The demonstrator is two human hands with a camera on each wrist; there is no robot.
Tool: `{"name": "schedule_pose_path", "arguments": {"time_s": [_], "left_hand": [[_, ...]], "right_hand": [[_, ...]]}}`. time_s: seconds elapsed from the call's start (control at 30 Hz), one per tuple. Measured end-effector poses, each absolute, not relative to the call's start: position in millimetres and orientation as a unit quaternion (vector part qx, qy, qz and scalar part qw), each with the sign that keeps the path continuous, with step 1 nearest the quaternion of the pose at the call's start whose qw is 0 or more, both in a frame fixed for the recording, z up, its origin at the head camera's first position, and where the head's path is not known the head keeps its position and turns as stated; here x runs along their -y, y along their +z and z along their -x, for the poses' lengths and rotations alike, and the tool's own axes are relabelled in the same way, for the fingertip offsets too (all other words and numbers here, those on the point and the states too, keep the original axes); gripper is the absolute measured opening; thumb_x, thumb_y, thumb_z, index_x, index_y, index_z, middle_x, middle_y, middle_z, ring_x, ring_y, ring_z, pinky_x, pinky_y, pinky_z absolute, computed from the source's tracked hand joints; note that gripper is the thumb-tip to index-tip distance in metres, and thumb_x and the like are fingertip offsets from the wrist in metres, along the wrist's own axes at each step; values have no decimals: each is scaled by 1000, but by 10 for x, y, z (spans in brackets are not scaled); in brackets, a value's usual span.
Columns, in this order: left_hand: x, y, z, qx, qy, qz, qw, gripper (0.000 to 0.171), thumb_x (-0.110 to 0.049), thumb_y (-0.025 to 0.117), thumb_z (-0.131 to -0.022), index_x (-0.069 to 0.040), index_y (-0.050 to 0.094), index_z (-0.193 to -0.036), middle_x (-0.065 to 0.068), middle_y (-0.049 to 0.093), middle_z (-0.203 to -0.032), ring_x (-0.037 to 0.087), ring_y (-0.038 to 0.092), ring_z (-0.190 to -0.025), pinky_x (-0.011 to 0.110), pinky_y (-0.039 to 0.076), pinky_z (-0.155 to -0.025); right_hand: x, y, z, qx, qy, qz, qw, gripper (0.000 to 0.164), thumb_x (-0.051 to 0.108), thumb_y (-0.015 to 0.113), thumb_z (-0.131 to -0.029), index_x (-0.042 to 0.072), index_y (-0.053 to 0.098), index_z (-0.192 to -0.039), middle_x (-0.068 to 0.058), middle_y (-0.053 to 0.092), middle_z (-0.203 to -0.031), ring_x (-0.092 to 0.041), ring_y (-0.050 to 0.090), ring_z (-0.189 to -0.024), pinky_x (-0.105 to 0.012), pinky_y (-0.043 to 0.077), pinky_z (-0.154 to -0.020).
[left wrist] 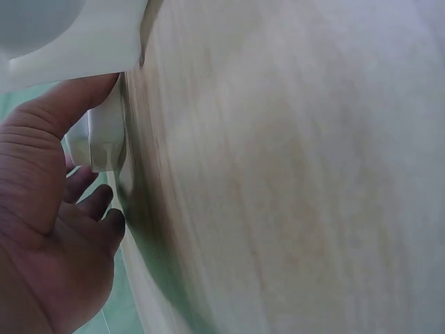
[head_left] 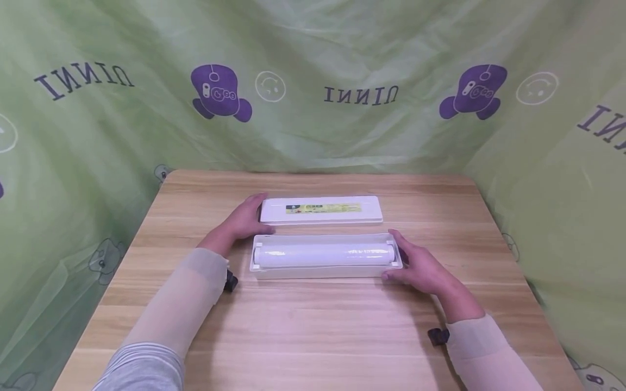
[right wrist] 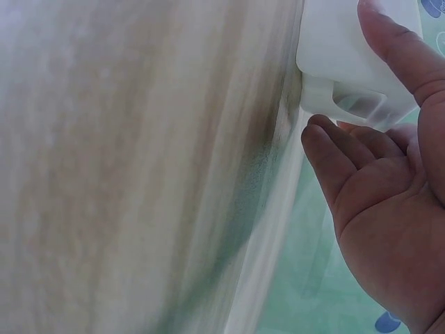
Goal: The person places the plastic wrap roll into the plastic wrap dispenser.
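Note:
A white lid (head_left: pixel 323 210) with a yellow label lies at the back of the table. My left hand (head_left: pixel 244 218) grips its left end, thumb along the front side and fingertips at the back corner. Nearer to me is a long white open box (head_left: pixel 325 271) with a roll of cling film (head_left: pixel 325 254) lying lengthwise inside. My right hand (head_left: pixel 420 266) holds the box's right end, its thumb at the front wall and fingers reaching to the back corner. In the right wrist view the thumb (right wrist: pixel 393 45) overlaps the box wall (right wrist: pixel 334 42), which has an opening in its end.
Both things lie on a wood-grain table (head_left: pixel 313 331), with a narrow strip of tabletop between them. A green printed cloth (head_left: pixel 303 136) hangs behind the table and along its sides. A small black device (head_left: pixel 438 336) sits at the right wrist.

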State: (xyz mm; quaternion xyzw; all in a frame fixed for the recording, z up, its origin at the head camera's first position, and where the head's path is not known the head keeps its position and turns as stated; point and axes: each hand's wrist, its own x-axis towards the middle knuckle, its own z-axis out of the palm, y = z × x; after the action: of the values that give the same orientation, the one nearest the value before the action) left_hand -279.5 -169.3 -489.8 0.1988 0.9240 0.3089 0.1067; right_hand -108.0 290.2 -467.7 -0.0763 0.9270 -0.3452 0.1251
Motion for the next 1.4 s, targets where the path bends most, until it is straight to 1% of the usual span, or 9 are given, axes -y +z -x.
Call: {"name": "schedule_pose_path", "arguments": {"time_s": [0.17,0.43,0.63,0.9,1.23,1.4], "left_hand": [[1696,-4918,2824,-923,306,-199,119,124,-41,95,-71,1,23,-163,27,28,-164,43,29,-151,54,24,-126],[1706,-4988,2913,-926,294,-201,125,129,-53,94,-67,-3,25,-163,23,30,-165,42,31,-151,55,25,-125],[1696,-4968,2914,-922,303,-204,131,125,-50,95,-68,-2,28,-162,22,33,-163,40,32,-150,53,26,-125],[1681,-4961,2943,-925,301,-200,118,114,-47,96,-67,-4,40,-157,20,40,-160,40,36,-148,53,28,-124],[1680,-4913,2916,-928,299,-191,111,114,-49,98,-62,-6,46,-154,19,43,-158,39,38,-147,52,29,-124],[1690,-4909,2912,-930,295,-193,109,114,-49,98,-62,-3,47,-153,20,45,-157,40,38,-147,53,29,-124]], "right_hand": [[-2891,-4684,1082,-927,-344,78,124,120,45,90,-79,16,14,-168,-24,33,-164,-43,34,-149,-58,29,-121],[-2899,-4685,1085,-932,-335,83,112,118,44,90,-79,15,17,-167,-25,38,-161,-43,38,-147,-59,30,-121],[-2891,-4684,1081,-931,-337,83,115,119,45,90,-79,15,17,-168,-24,35,-163,-43,36,-148,-58,29,-121],[-2899,-4679,1081,-930,-339,82,113,118,45,90,-79,16,17,-168,-24,37,-162,-42,36,-148,-58,30,-121],[-2894,-4669,1080,-930,-339,84,113,117,43,90,-80,15,17,-167,-25,36,-162,-43,36,-148,-59,29,-122],[-2897,-4674,1074,-931,-337,82,115,118,45,89,-80,16,16,-168,-25,34,-163,-44,35,-149,-59,28,-122]]}}
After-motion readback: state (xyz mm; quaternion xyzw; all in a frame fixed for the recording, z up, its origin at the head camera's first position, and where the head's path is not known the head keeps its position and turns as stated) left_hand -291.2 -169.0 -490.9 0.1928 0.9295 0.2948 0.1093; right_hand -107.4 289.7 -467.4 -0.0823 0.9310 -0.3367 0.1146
